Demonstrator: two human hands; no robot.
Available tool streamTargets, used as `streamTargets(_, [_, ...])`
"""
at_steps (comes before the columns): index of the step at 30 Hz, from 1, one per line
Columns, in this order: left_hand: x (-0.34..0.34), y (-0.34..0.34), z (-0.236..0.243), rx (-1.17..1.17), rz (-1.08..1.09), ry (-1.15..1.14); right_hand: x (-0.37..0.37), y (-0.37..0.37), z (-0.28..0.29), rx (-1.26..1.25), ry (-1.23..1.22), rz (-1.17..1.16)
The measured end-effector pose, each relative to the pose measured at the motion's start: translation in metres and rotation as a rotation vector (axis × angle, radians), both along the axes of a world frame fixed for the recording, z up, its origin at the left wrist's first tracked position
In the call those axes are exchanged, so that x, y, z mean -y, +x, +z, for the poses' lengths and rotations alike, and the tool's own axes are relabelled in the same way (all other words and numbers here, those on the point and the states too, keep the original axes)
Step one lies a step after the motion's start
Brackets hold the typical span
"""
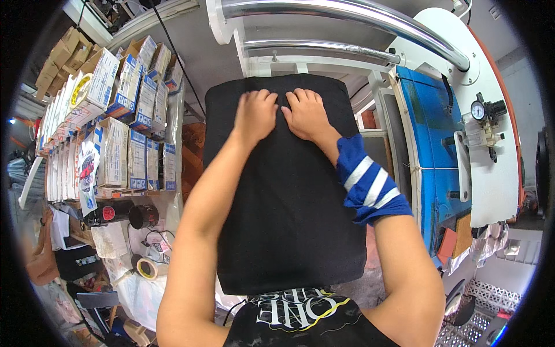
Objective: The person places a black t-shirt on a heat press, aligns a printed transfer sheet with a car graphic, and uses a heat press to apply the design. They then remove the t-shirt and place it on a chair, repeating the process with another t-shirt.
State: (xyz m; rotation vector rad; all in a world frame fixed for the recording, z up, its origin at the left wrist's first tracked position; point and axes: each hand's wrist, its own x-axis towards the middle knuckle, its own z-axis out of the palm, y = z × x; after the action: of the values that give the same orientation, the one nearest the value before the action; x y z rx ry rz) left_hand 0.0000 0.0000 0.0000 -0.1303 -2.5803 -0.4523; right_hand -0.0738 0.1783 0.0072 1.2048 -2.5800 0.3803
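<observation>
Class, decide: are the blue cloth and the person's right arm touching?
Touching. The head view shows the blue cloth wrapped in folds around the right arm.

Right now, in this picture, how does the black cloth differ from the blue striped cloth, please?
The black cloth is plain, while the blue striped cloth carries white stripes.
The black cloth lies spread out beneath the left hand and right hand; the blue striped cloth is bunched around the right forearm.
The black cloth covers a much larger area than the blue striped cloth.
Both look like fabric.
</observation>
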Motion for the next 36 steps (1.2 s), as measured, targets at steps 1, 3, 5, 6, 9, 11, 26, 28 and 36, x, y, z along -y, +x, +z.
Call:
streamTargets(1, [-0.012,0.000,-0.002,-0.043,0.078,-0.029,0.004,0.001,0.003,0.028,0.001,-0.053])
streamTargets(3, [-0.007,-0.010,0.008,0.015,0.115,-0.028,0.015,-0.005,0.010,0.059,-0.017,-0.135])
streamTargets(5, [-0.002,-0.013,0.013,0.133,0.131,-0.027,0.018,-0.011,0.016,0.106,0.003,-0.170])
streamTargets(6, [0.001,-0.009,0.018,0.246,0.118,-0.068,0.015,-0.007,0.019,0.229,0.073,-0.193])
streamTargets(9, [-0.005,0.052,0.022,0.073,0.099,-0.129,-0.030,0.032,0.008,-0.021,-0.050,-0.130])
streamTargets(11, [-0.016,0.150,0.029,0.216,0.053,-0.073,-0.079,0.100,0.014,0.135,0.041,-0.177])
streamTargets(26, [0.016,0.457,-0.022,0.667,0.370,1.553,-0.332,0.298,-0.014,1.426,-0.902,-0.619])
streamTargets(28, [0.016,0.460,-0.032,0.632,0.360,1.645,-0.340,0.302,-0.016,1.492,-1.007,-0.605])
streamTargets(36, [-0.010,0.474,-0.013,0.688,0.512,1.739,-0.355,0.326,-0.021,1.488,-0.927,-0.713])
